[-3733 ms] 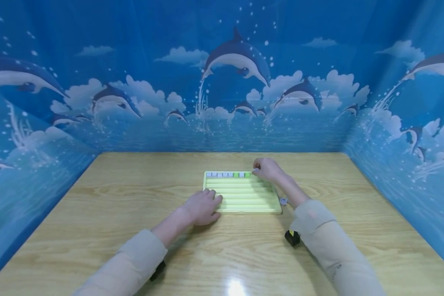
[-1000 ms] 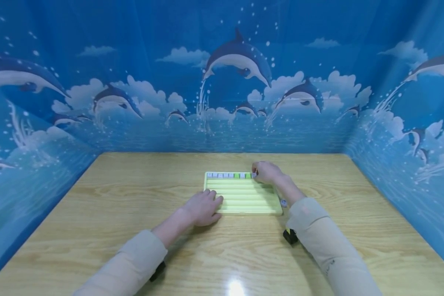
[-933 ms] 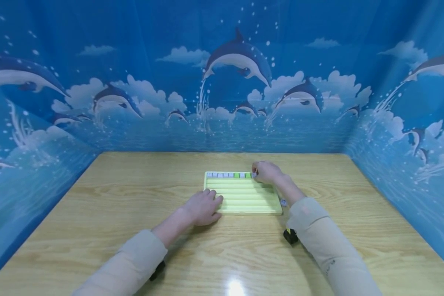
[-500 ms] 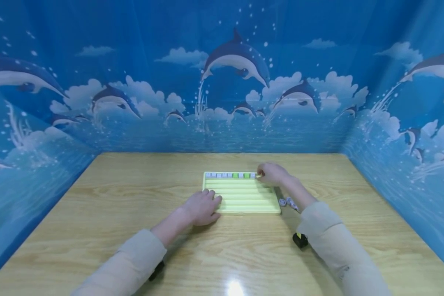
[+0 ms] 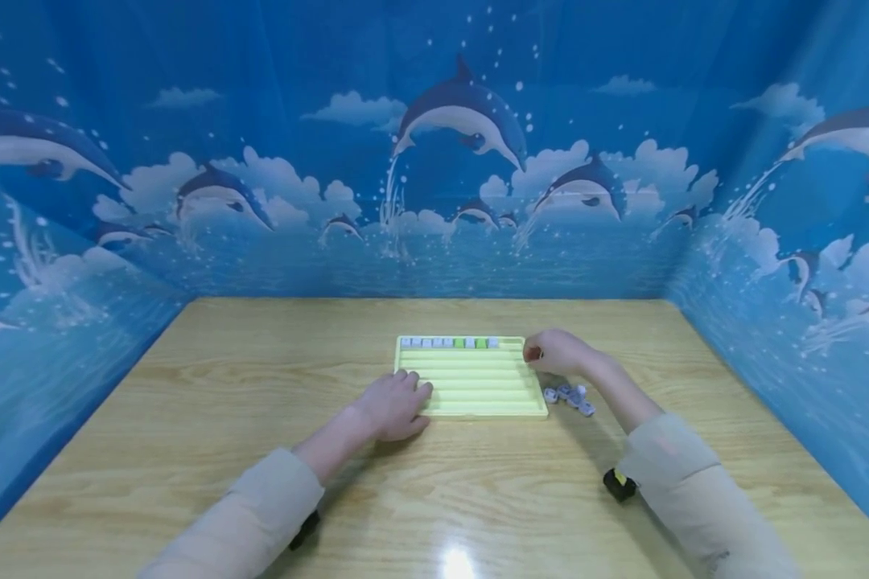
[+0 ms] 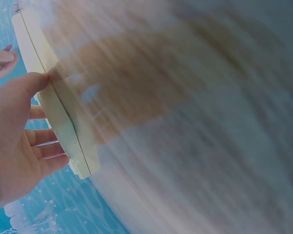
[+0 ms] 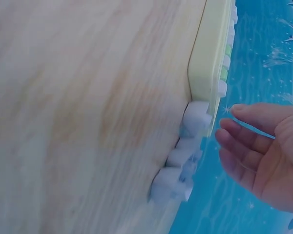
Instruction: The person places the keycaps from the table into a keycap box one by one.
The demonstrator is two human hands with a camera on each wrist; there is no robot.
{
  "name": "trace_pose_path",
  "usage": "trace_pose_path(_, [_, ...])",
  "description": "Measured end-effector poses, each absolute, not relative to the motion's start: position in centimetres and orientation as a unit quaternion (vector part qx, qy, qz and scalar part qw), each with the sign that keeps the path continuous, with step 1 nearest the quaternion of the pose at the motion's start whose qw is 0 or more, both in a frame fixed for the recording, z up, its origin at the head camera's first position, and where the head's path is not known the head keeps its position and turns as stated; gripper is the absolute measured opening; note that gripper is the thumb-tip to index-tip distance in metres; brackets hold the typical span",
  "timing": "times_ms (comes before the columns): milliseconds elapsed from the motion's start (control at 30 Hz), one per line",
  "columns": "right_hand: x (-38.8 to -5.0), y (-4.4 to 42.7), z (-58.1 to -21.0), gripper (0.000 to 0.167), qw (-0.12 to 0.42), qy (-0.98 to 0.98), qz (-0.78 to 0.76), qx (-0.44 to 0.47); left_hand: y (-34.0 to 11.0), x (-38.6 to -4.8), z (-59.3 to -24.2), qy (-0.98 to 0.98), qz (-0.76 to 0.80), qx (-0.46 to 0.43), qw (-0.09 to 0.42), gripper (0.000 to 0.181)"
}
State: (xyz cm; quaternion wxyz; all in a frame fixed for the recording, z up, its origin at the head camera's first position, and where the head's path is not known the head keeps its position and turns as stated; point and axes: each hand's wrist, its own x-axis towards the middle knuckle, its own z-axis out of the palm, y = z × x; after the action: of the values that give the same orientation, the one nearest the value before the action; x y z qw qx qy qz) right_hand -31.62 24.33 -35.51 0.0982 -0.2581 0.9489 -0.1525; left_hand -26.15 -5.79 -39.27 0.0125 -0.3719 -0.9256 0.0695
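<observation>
A pale yellow-green ridged tray [image 5: 478, 386] lies on the wooden table. White and green keycaps [image 5: 449, 342] stand side by side in its back row, filling the row from the left and leaving its right end bare. My left hand [image 5: 394, 404] rests on the tray's front left corner. In the left wrist view its thumb touches the front wall, and the fairly straight fingers [image 6: 44, 151] lie over the edge. My right hand [image 5: 561, 352] hovers at the tray's right edge. In the right wrist view its thumb and fingertips [image 7: 238, 107] are apart, with nothing between them.
Several loose white keycaps [image 5: 572, 396] lie on the table [image 5: 434, 490] just right of the tray, below my right forearm. A blue dolphin-print curtain [image 5: 434, 233] encloses the table at the back and sides. A dark wrist device [image 5: 619, 485] hangs under the right sleeve.
My right hand had a white keycap at the back row; it now sits at the right end of that line. The hand has withdrawn rightward and nearer, uncovering the loose keycaps. The left hand stays.
</observation>
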Motion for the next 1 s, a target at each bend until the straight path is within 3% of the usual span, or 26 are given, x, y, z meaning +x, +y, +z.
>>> trace_pose_path(233, [-30.6,25.4,-35.6,0.006,0.132,0.94,-0.169,-0.263,-5.9,-26.1,-39.2,-0.925,0.065,-0.374,0.017,0.044])
trace_pose_path(500, [-30.0,26.1,-35.9,0.017,0.18,0.936,-0.155,-0.258,-5.8,-26.1,-39.3,-0.926,0.071,-0.372,0.016,0.043])
trace_pose_path(1000, [-29.2,25.6,-36.4,0.012,0.165,0.939,-0.132,-0.272,-5.8,-26.2,-39.4,-0.923,0.076,-0.375,0.025,0.043])
